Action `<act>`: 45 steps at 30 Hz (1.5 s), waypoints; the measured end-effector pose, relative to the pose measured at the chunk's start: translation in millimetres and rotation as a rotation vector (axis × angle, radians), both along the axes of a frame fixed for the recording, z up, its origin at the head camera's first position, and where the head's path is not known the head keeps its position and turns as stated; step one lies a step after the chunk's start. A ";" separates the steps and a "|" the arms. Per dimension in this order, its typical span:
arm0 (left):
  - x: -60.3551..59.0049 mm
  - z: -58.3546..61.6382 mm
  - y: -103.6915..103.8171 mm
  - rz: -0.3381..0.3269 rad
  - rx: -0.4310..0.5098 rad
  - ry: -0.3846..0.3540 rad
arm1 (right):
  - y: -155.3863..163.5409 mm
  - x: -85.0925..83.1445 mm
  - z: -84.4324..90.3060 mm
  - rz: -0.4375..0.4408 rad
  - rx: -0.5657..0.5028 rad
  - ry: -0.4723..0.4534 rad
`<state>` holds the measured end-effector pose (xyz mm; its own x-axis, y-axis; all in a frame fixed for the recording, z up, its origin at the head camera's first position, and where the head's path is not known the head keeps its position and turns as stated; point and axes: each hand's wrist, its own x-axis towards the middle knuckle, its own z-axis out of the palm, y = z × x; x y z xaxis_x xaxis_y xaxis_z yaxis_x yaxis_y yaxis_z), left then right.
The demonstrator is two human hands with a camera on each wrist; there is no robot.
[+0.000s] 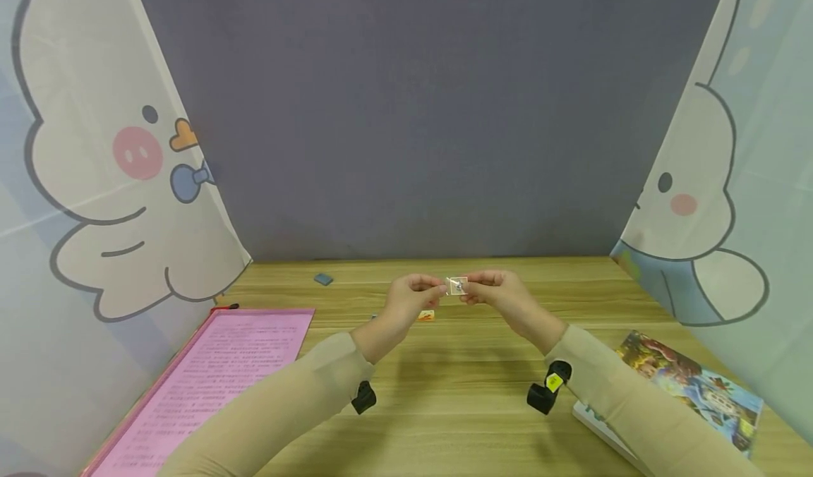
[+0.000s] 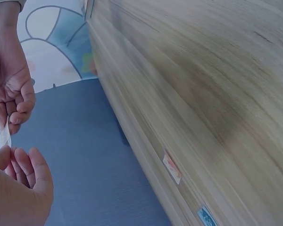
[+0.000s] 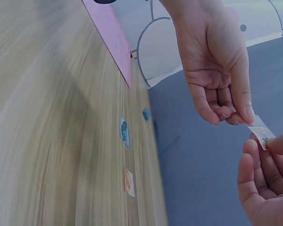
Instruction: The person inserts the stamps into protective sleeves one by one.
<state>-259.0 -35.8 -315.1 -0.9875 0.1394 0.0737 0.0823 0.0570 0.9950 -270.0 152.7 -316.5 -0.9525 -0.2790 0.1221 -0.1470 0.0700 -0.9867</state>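
Note:
Both hands are raised over the middle of the wooden table (image 1: 444, 392) and meet at a small clear packet (image 1: 457, 286) with something dark inside. My left hand (image 1: 440, 291) pinches its left edge between thumb and fingertips. My right hand (image 1: 468, 291) pinches its right edge. In the left wrist view the packet (image 2: 4, 134) shows edge-on between the left hand (image 2: 12, 157) and the right hand (image 2: 12, 120). The right wrist view shows the packet (image 3: 261, 132) flat, with the left hand (image 3: 233, 117) above and the right hand (image 3: 266, 146) below.
A small orange card (image 1: 426, 315) lies on the table under the hands, and a small blue square (image 1: 323, 279) lies at the back left. A pink sheet (image 1: 209, 378) lies at the left front, a colourful book (image 1: 689, 385) at the right front. Printed curtains stand on both sides.

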 end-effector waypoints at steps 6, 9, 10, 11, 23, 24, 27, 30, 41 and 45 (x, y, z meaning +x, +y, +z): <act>15.8 15.3 0.7 0.009 -0.033 -0.001 | 3.1 -0.3 1.0 0.062 -0.042 -0.051; 20.5 17.6 0.9 0.012 -0.034 0.008 | 3.4 0.3 1.0 0.067 -0.053 -0.065; 21.4 17.9 0.9 0.012 -0.036 0.011 | 3.5 0.4 1.0 0.074 -0.049 -0.059; 22.1 17.9 0.9 0.013 -0.036 0.012 | 3.3 0.6 1.1 0.075 -0.051 -0.057; 14.5 10.3 -1.0 0.002 -0.011 -0.001 | -2.4 3.6 1.7 0.022 0.019 0.002; 11.8 7.4 -1.3 0.001 -0.007 0.000 | -2.8 3.7 1.8 0.018 0.021 0.004; 6.1 0.8 -1.6 0.005 -0.007 0.004 | -3.3 4.1 2.2 0.016 0.015 0.008; -0.2 -6.3 -1.5 0.005 -0.012 0.010 | -3.6 4.6 2.2 0.024 0.009 0.013; 14.7 6.4 -1.0 -0.002 -0.022 0.000 | -2.9 3.4 0.1 0.025 0.036 -0.017; 16.6 7.9 -1.1 -0.011 -0.028 0.006 | -1.1 1.0 -1.3 0.062 0.046 -0.042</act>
